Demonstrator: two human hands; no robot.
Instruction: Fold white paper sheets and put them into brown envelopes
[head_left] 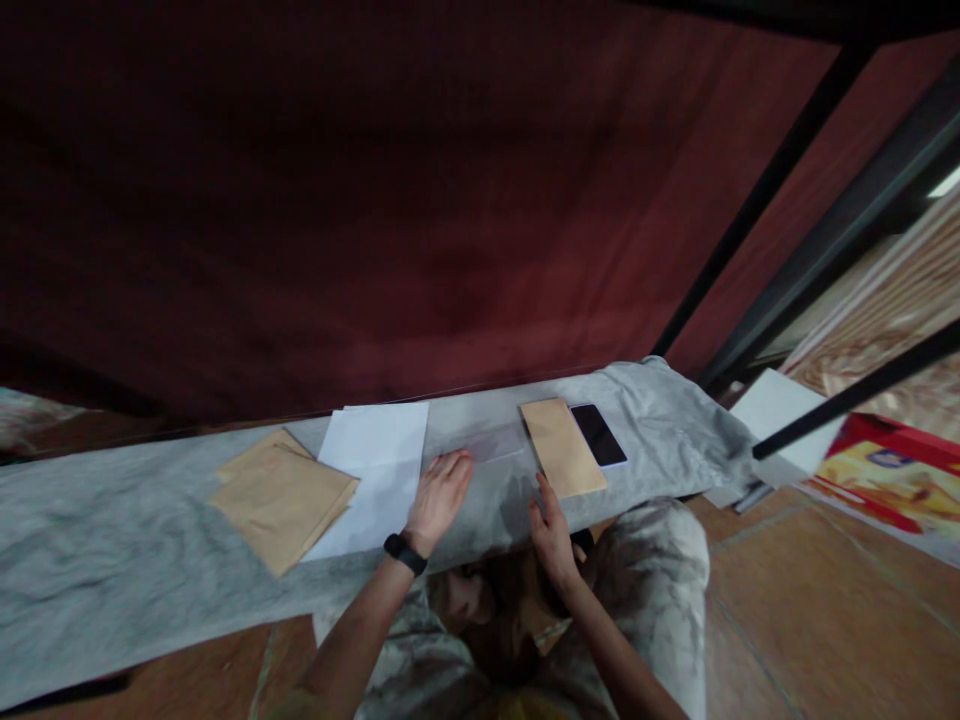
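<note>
My left hand [440, 497], with a black band [405, 555] on its wrist, lies fairly flat on the grey cloth. Its fingertips reach the left end of a thin clear plastic piece [495, 444], whose outline is faint. Left of this hand are white paper sheets [381, 450], partly under a few brown paper envelopes [289, 500]. My right hand [551, 530] is at the cloth's front edge, fingers apart, close to the lower left corner of another brown envelope [564, 448]. A dark-screened phone [598, 435] lies right beside that envelope.
The grey cloth [112, 540] covers a long narrow bench before a dark red panel [420, 220]. Black metal bars [765, 200] slant on the right. A white box [784, 415] and a red and yellow package [892, 475] rest on the right, above floor tiles [825, 590].
</note>
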